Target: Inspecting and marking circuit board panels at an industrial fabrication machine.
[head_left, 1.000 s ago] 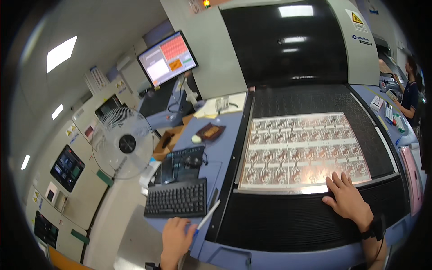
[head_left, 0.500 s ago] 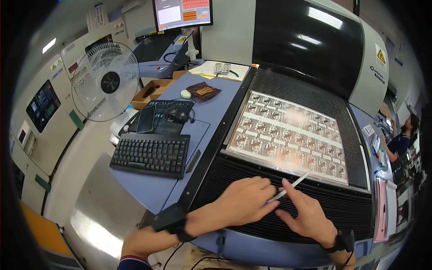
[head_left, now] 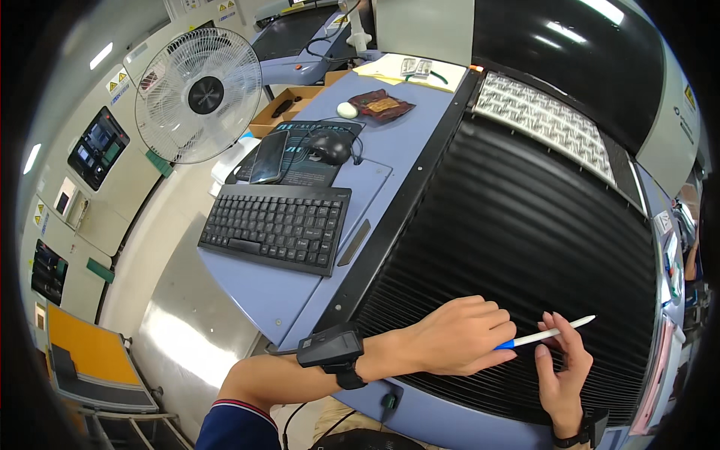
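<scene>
My left hand (head_left: 465,337) is closed, with its thumb and fingers at the blue end of a white pen (head_left: 536,337). The pen slants up to the right, its narrow tip pointing away from me. On the right, my right hand (head_left: 566,367) has its thumb apart from the fingers, and its fingertips touch the pen near the middle. Both hands are above the black pleated cover (head_left: 510,247) of a machine. Beyond it lies a patterned circuit-board panel (head_left: 547,120), its far part hidden under the dark glossy hood (head_left: 570,37).
At left on the blue worktop stand a black keyboard (head_left: 277,229), a phone (head_left: 269,157) and a mouse (head_left: 330,146). Behind them lie a dark red packet (head_left: 382,105) and a white egg-shaped thing (head_left: 347,110). A fan (head_left: 199,94) stands farther left. Pink sheets (head_left: 656,375) hang at right.
The panel has slid away under the hood, and the pleated cover has stretched out. My view has shifted, with both hands now farther right in it and the pen still between them.
</scene>
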The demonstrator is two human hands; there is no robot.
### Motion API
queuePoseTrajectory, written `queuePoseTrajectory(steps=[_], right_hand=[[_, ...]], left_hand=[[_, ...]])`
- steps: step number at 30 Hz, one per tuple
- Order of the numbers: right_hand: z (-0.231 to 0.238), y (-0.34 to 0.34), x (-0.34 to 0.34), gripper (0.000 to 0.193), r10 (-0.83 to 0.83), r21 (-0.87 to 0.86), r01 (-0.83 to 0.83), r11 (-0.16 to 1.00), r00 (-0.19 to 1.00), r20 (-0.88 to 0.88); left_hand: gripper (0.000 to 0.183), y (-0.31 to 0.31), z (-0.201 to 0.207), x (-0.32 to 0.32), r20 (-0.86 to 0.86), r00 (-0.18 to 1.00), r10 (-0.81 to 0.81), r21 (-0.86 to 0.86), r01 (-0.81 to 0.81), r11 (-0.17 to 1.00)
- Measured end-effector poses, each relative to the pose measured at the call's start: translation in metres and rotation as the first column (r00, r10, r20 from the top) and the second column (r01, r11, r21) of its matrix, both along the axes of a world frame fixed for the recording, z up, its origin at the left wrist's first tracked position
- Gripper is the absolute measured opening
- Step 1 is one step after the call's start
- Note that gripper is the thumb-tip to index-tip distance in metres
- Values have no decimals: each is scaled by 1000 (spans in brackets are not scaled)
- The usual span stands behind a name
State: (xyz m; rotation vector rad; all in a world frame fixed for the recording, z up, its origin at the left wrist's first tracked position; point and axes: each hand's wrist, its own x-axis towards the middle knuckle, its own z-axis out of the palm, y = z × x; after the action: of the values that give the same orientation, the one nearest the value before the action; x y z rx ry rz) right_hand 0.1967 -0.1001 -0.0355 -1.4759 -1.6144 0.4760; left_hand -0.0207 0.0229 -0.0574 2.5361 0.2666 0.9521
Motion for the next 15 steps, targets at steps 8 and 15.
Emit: queuePoseTrajectory(steps=[8, 15], right_hand=[[-5, 1, 3, 58, 14, -54, -14, 998, 1000, -3], [-5, 0, -3, 52, 5, -65, -8, 998, 999, -51]], left_hand=[[24, 1, 2, 0, 70, 998, -3, -30, 5, 1000], [22, 1, 4, -3, 102, 994, -34, -57, 40, 998]])
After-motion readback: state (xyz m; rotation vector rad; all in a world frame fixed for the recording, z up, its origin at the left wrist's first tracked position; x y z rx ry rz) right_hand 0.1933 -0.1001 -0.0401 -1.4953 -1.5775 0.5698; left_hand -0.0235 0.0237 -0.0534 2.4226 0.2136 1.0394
